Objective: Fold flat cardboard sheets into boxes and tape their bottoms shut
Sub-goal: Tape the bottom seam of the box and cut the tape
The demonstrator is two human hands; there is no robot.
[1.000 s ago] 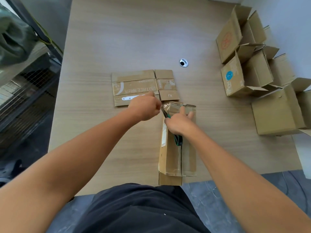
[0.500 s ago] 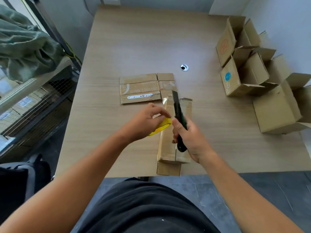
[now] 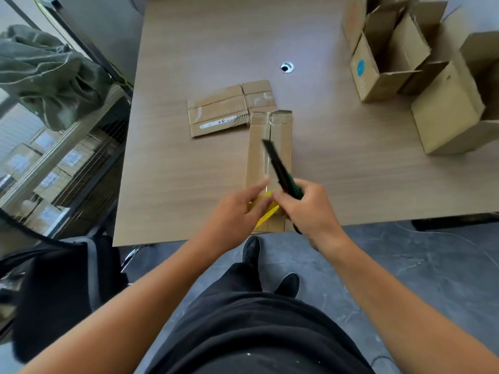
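Fingers of the right hand (image 3: 310, 211) curled tight round the green-and-black handle of a utility knife (image 3: 279, 168), whose dark front end slants up and away over the box. The left hand (image 3: 235, 211) has its index finger (image 3: 258, 188) stretched forward and the remaining fingers bent round a yellow tape roll (image 3: 266, 209); the roll shows only in part between the two hands, so how fully that grip closes cannot be told. Both hands meet above the near end of a long, narrow cardboard box (image 3: 280, 136), which lies on the worktop (image 3: 175, 184) with one end at the near edge, about midway along it, and its length running toward the far edge. A glossy strip of clear tape (image 3: 268, 128) runs down the middle seam of its upward face. By the box's far left corner, touching it or nearly so, a flat cardboard sheet (image 3: 218, 112) bearing a white label lies near the worktop's centre. Farther back sits a round cable hole (image 3: 286, 67). Toward the far right corner and along the right edge stand several open-topped boxes (image 3: 378, 76), flaps raised, crowded together. Beyond the left edge, a shelf rack (image 3: 67, 163) carries a crumpled green cloth (image 3: 48, 74). Below the near edge, two black shoes (image 3: 251, 251) on a grey floor (image 3: 405, 265)
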